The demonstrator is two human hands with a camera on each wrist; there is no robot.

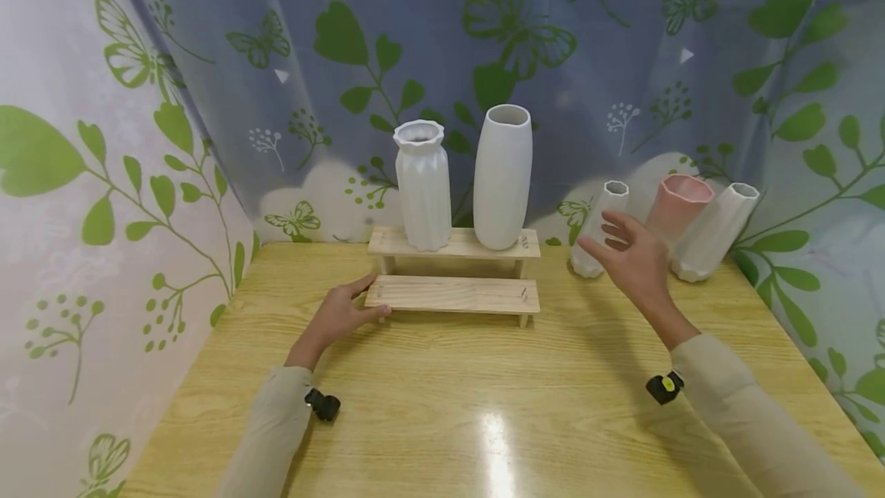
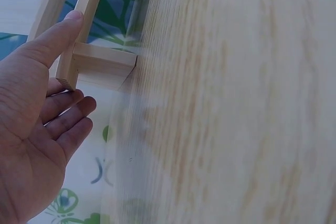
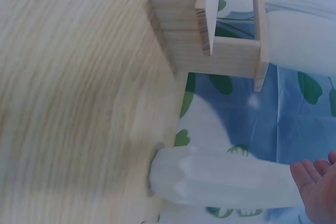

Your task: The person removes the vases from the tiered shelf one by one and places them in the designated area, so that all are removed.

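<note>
A two-step wooden stand (image 1: 452,294) sits at the back of the table. My left hand (image 1: 335,317) grips the left end of its lower step; in the left wrist view the thumb (image 2: 71,24) lies along the board's edge. On the upper step stand a fluted white vase (image 1: 424,194) with a scalloped rim and a taller, smooth white vase (image 1: 503,179). To the right, my right hand (image 1: 636,260) is raised with fingers spread, holding nothing. It is nearest to a slim white vase (image 1: 596,221), partly covering it in the head view; contact cannot be told.
Behind the right hand are a pink vase (image 1: 677,206) and a leaning-looking white faceted vase (image 1: 715,233). A patterned curtain (image 1: 415,44) hangs behind the wooden table (image 1: 429,406), with fabric on both sides.
</note>
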